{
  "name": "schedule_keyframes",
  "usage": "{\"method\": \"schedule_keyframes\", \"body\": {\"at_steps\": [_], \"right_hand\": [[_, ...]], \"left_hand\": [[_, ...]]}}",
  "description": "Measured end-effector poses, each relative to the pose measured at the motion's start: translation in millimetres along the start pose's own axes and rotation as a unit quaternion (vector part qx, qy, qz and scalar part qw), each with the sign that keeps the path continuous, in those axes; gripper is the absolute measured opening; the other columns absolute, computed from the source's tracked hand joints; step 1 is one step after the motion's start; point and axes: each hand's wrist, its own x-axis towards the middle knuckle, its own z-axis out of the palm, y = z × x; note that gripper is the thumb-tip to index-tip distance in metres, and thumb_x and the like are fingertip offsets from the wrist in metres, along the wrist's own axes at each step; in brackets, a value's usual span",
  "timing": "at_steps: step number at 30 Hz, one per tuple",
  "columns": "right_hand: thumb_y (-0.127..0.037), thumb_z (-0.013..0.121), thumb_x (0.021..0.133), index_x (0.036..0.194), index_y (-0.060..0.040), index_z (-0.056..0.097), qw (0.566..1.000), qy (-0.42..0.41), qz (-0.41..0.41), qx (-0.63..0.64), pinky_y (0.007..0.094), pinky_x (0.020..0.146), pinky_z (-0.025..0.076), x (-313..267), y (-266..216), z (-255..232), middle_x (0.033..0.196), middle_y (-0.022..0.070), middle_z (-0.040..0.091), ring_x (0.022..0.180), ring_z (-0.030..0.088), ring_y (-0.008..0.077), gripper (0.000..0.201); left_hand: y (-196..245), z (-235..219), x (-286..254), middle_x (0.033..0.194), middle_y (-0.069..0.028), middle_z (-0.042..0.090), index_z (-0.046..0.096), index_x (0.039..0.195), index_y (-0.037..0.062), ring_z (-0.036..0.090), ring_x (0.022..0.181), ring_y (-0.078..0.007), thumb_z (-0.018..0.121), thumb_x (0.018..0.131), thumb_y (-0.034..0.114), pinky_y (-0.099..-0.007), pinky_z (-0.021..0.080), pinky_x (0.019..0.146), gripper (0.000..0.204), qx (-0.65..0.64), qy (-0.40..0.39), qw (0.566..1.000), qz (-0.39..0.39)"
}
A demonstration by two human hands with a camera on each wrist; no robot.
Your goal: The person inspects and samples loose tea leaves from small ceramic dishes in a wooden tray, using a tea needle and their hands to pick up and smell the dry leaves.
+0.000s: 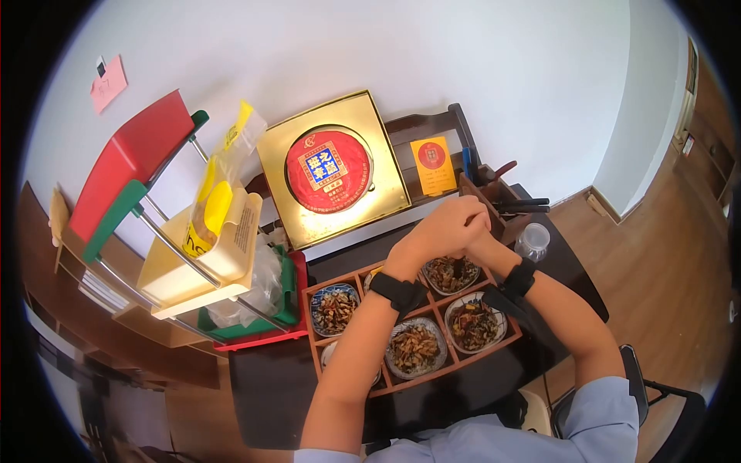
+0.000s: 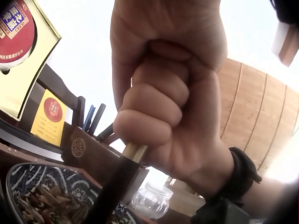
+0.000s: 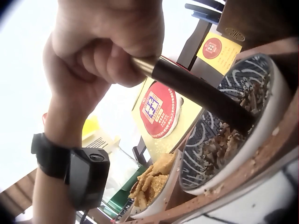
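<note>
Both hands are clasped together over the back right part of the divided wooden tray (image 1: 421, 312). My right hand (image 2: 187, 107) grips a dark stick with a brass collar (image 3: 201, 91). Curled over the top of that fist is my left hand (image 2: 168, 23), the two overlapping closely. From the bottom of the fist the stick slants down into a blue patterned bowl (image 3: 243, 77), where its lower end meets dried brown shreds (image 3: 224, 144). The upper end is hidden inside the hands. Next to this bowl, a dish of yellow-brown pieces (image 3: 156, 179) shows in the right wrist view.
Several more bowls of dried shreds (image 1: 417, 347) fill the tray. Behind it stand a gold box (image 1: 278, 166), a yellow card (image 1: 434, 184) and a wooden pen holder (image 1: 494, 204). A clear jar (image 1: 532, 241) is to the right, a red and green rack (image 1: 116, 216) to the left.
</note>
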Motion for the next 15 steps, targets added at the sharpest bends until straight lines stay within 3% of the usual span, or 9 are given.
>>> {"method": "schedule_keyframes", "body": {"at_steps": [2, 4, 5, 6, 7, 8, 11, 14, 15], "right_hand": [[-0.017, 0.055, 0.086, 0.070, -0.0139, 0.045, 1.000, 0.023, 0.013, 0.015, 0.0232, 0.043, 0.020, -0.4, 1.0, 4.5, 0.054, -0.0060, 0.034, 0.045, 0.028, 0.0051, 0.019], [-0.017, 0.055, 0.085, 0.069, -0.0131, 0.044, 0.995, 0.029, -0.080, -0.047, 0.0231, 0.044, 0.020, 1.1, 8.0, 6.7, 0.054, -0.0059, 0.034, 0.045, 0.028, 0.0054, 0.021], [-0.017, 0.055, 0.085, 0.069, -0.0131, 0.044, 0.995, 0.032, -0.080, -0.048, 0.0231, 0.044, 0.020, 1.0, 7.8, 3.9, 0.054, -0.0059, 0.034, 0.045, 0.028, 0.0054, 0.021], [-0.013, 0.057, 0.085, 0.084, -0.0090, 0.049, 0.978, 0.029, -0.041, -0.203, 0.0225, 0.051, 0.032, 1.8, 6.0, 0.4, 0.073, -0.0014, 0.044, 0.062, 0.040, 0.0066, 0.009], [-0.009, 0.058, 0.084, 0.100, -0.0049, 0.053, 0.935, 0.023, 0.000, -0.353, 0.0219, 0.059, 0.043, 3.0, 4.4, -2.0, 0.092, 0.0032, 0.053, 0.078, 0.051, 0.0077, 0.017], [-0.008, 0.057, 0.083, 0.103, -0.0038, 0.053, 0.956, 0.031, 0.071, -0.282, 0.0232, 0.066, 0.044, 5.5, 3.4, -2.0, 0.095, 0.0044, 0.052, 0.085, 0.050, 0.0085, 0.021], [-0.012, 0.056, 0.084, 0.088, -0.0073, 0.049, 0.980, 0.008, 0.025, -0.199, 0.0233, 0.057, 0.035, 7.7, -9.4, 6.9, 0.079, 0.0008, 0.046, 0.069, 0.042, 0.0076, 0.009], [-0.017, 0.054, 0.085, 0.065, -0.0125, 0.042, 0.997, -0.020, -0.025, -0.067, 0.0235, 0.043, 0.020, 3.4, -12.9, 14.1, 0.054, -0.0044, 0.036, 0.045, 0.029, 0.0063, 0.024], [-0.017, 0.054, 0.085, 0.065, -0.0125, 0.042, 0.997, -0.020, -0.022, -0.066, 0.0235, 0.043, 0.020, 2.3, -6.2, 13.2, 0.054, -0.0044, 0.036, 0.045, 0.029, 0.0063, 0.024]], "left_hand": [[0.9, -0.8, -0.3, 0.077, -0.0138, 0.056, 0.060, 0.077, -0.0017, 0.056, 0.078, -0.0275, 0.046, 0.083, 0.013, -0.0350, 0.044, 0.074, 0.021, 0.009, -0.005, 1.000, -0.004], [-2.1, -1.5, -2.7, 0.076, -0.0137, 0.057, 0.060, 0.077, -0.0019, 0.056, 0.077, -0.0274, 0.046, 0.083, 0.013, -0.0351, 0.045, 0.074, 0.022, 0.006, -0.004, 1.000, -0.007], [-3.6, -2.5, -3.5, 0.076, -0.0136, 0.058, 0.061, 0.077, -0.0022, 0.056, 0.077, -0.0274, 0.046, 0.083, 0.013, -0.0352, 0.045, 0.074, 0.022, 0.006, -0.001, 1.000, -0.009], [-4.9, -3.8, -3.3, 0.074, -0.0130, 0.059, 0.061, 0.079, -0.0021, 0.056, 0.075, -0.0275, 0.046, 0.083, 0.014, -0.0354, 0.045, 0.073, 0.022, 0.010, 0.007, 1.000, 0.001], [-5.5, -4.5, -3.9, 0.074, -0.0130, 0.059, 0.061, 0.079, -0.0021, 0.056, 0.075, -0.0275, 0.046, 0.083, 0.014, -0.0354, 0.045, 0.073, 0.022, 0.010, 0.007, 1.000, 0.002], [-5.9, -6.4, -4.6, 0.074, -0.0129, 0.059, 0.061, 0.079, -0.0021, 0.056, 0.076, -0.0275, 0.046, 0.084, 0.014, -0.0353, 0.045, 0.073, 0.022, 0.004, 0.009, 1.000, -0.001], [9.9, -15.4, -3.9, 0.075, -0.0130, 0.059, 0.061, 0.079, -0.0020, 0.057, 0.077, -0.0273, 0.046, 0.085, 0.013, -0.0350, 0.045, 0.074, 0.022, 0.004, 0.022, 1.000, -0.005], [15.8, -14.9, -6.9, 0.077, -0.0134, 0.059, 0.061, 0.079, -0.0022, 0.057, 0.079, -0.0271, 0.045, 0.085, 0.013, -0.0347, 0.045, 0.074, 0.022, 0.005, 0.021, 1.000, -0.009], [15.3, -13.5, -7.6, 0.078, -0.0136, 0.060, 0.060, 0.079, -0.0024, 0.057, 0.079, -0.0271, 0.045, 0.085, 0.013, -0.0346, 0.045, 0.075, 0.023, 0.010, 0.014, 1.000, -0.007]]}}
